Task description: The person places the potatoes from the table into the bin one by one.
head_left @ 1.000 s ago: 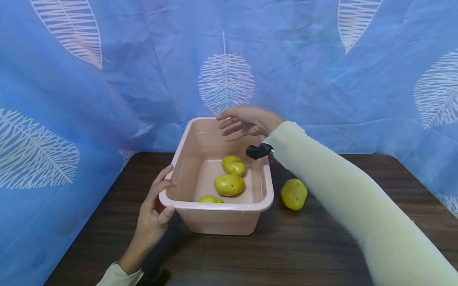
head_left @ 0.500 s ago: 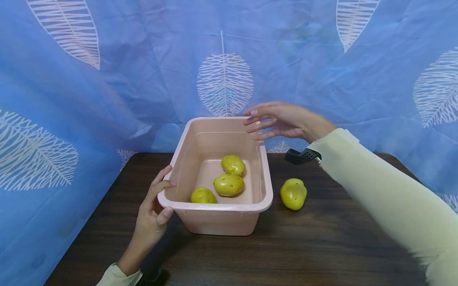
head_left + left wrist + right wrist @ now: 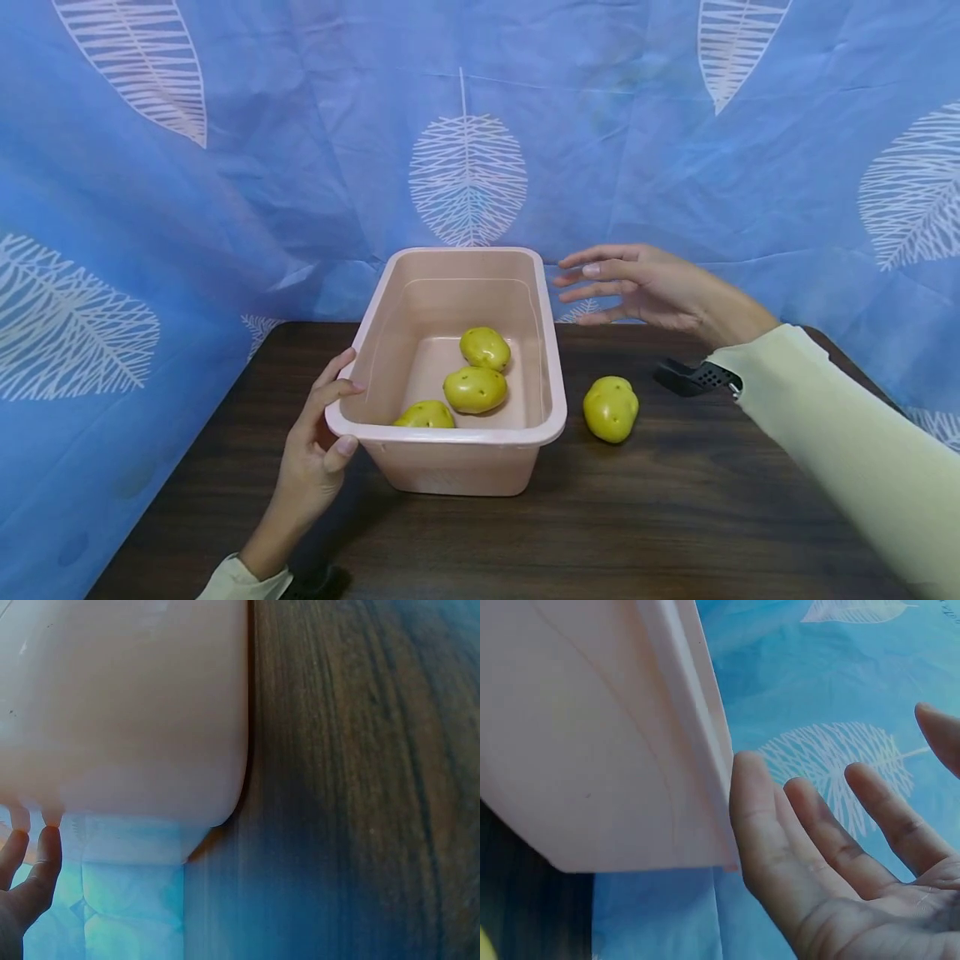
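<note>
A pink plastic bin (image 3: 465,460) stands on the table. My left hand (image 3: 311,458) grips its near left corner, with fingers over the rim and the thumb at the front; in the left wrist view, fingers (image 3: 46,862) show against the bin wall. Inside lie three yellow-green potatoes: one far back (image 3: 485,348), one in the middle (image 3: 475,390), and a near potato (image 3: 426,414) partly hidden by the front rim. A fourth potato (image 3: 611,409) rests on the table right of the bin. My right hand (image 3: 652,287) holds nothing, fingers spread, just right of the bin's far rim.
The dark wooden table (image 3: 637,517) has rounded far corners. Behind it hangs a blue cloth (image 3: 315,167) with white leaf prints. A black strap (image 3: 693,379) hangs from the right wrist.
My right hand has moved from over the bin out to the right and slightly lower. The near potato inside has shifted left. My left hand stays on the rim.
</note>
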`<state>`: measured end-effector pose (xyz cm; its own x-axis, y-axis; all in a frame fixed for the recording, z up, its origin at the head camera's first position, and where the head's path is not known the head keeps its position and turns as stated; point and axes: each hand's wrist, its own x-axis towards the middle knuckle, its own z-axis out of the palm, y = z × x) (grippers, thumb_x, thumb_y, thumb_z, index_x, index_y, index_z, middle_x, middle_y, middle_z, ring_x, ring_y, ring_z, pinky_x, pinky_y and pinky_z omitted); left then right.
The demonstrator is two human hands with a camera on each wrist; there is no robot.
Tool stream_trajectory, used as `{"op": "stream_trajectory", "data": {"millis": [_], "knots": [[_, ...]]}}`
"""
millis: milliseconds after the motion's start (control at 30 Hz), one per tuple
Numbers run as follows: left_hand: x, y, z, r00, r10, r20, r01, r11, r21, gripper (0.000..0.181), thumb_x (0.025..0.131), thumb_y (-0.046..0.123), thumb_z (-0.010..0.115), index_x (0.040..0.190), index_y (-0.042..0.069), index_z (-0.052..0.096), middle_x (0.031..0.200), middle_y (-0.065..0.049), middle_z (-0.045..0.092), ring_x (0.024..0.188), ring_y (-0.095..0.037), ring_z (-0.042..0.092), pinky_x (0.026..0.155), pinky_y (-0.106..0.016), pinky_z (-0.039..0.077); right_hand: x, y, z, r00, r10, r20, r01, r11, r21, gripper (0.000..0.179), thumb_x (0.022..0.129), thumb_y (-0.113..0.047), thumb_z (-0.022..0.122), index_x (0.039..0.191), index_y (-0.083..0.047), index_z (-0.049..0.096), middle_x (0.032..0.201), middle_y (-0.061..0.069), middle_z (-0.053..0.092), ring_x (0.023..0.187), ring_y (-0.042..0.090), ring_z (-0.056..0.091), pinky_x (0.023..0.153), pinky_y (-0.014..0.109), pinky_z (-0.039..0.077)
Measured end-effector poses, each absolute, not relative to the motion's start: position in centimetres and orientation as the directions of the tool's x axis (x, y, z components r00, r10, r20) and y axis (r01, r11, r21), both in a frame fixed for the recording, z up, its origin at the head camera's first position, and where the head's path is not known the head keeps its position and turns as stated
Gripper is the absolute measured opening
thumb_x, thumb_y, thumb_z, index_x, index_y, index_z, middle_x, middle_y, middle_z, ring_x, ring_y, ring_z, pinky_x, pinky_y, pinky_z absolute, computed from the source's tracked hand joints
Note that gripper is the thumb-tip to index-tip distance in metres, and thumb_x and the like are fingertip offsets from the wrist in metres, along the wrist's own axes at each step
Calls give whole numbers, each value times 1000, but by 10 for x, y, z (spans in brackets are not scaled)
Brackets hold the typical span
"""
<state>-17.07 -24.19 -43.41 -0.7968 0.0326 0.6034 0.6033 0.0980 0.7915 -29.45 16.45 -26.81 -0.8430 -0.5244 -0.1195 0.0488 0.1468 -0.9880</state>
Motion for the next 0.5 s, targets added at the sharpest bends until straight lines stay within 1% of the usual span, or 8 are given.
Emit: {"op": "stream_trajectory", "data": {"millis": [167, 233, 367, 500], "knots": [[-168, -241, -434, -810, 20, 586, 583, 126, 803, 50, 87, 4, 66, 134, -3, 53, 168, -14, 33, 144, -30, 38, 108, -20, 45, -283, 187, -284, -821, -563, -93, 2, 161, -987, 39, 109, -18, 55, 147, -11, 55, 147, 5, 60, 129, 23, 66, 101, 49, 58], [-168, -241, -433, -816, 19, 578, 575, 128, 808, 50, 87, 4, 66, 135, -3, 53, 169, -13, 32, 145, -31, 37, 108, -19, 44, -279, 197, -292, -810, -582, -70, -20, 146, -989, 38, 109, -15, 53, 147, -10, 55, 147, 5, 61, 130, 23, 65, 100, 48, 59], [-169, -242, -433, -813, 24, 582, 581, 115, 806, 50, 87, 4, 66, 135, -4, 52, 169, -14, 31, 145, -32, 37, 109, -20, 44, -272, 217, -310, -791, -612, -20, -34, 77, -996, 38, 110, -8, 47, 146, -11, 56, 147, 4, 62, 132, 21, 64, 99, 46, 59], [-169, -242, -432, -815, 31, 579, 578, 111, 808, 49, 88, 4, 66, 135, -3, 52, 169, -13, 31, 146, -31, 37, 109, -20, 44, -266, 233, -330, -788, -616, 1, -24, 29, -999, 38, 110, -4, 44, 146, -11, 56, 145, 5, 64, 132, 19, 64, 100, 45, 59]]}}
